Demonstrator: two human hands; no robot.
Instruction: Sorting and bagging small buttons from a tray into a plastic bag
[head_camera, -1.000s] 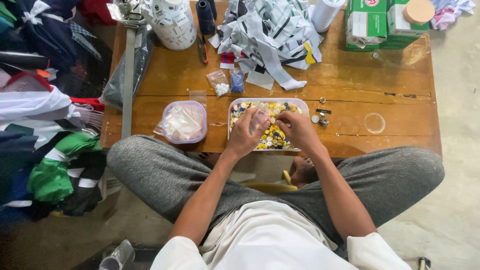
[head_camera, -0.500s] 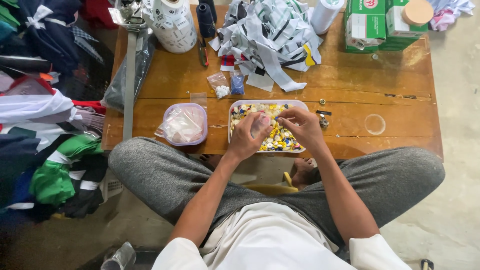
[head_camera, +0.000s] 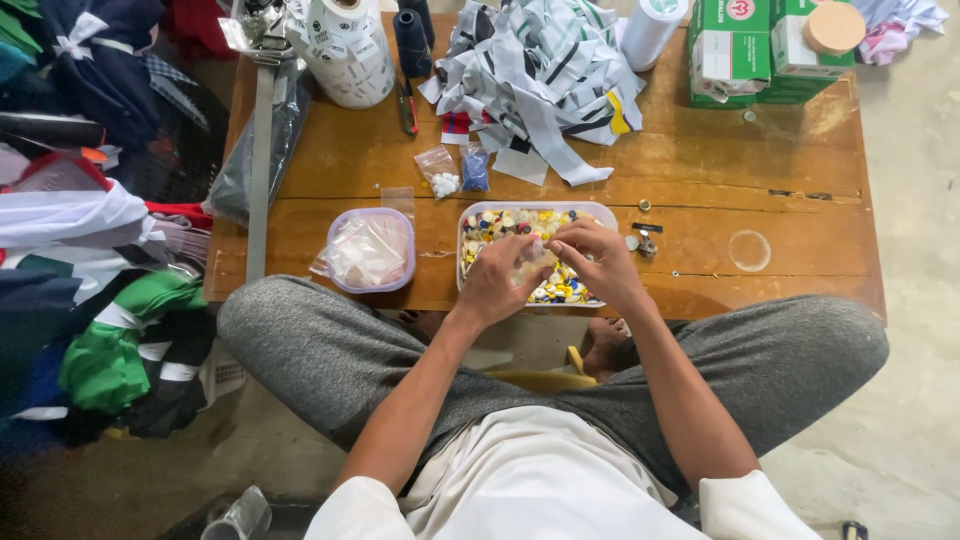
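Note:
A clear rectangular tub (head_camera: 540, 207) full of mixed coloured buttons sits at the near edge of a low wooden table (head_camera: 800, 180). Both my hands hover over it, fingertips together. My left hand (head_camera: 498, 282) and my right hand (head_camera: 597, 262) pinch a small clear plastic bag (head_camera: 530, 266) between them. What is inside the bag is too small to tell. My crossed legs in grey trousers lie just below the table edge.
A lilac-rimmed tub (head_camera: 336, 228) of clear bags stands left of the buttons. Two small filled bags (head_camera: 442, 172), a fabric-strip pile (head_camera: 540, 70), a white label roll (head_camera: 350, 50), green boxes (head_camera: 760, 50) and a clear lid (head_camera: 749, 250) are on the table. Clothes (head_camera: 90, 250) are heaped at left.
My hands have drawn closer together over the button tub, and the fingertips now meet on the small clear bag. Nothing else on the table has moved.

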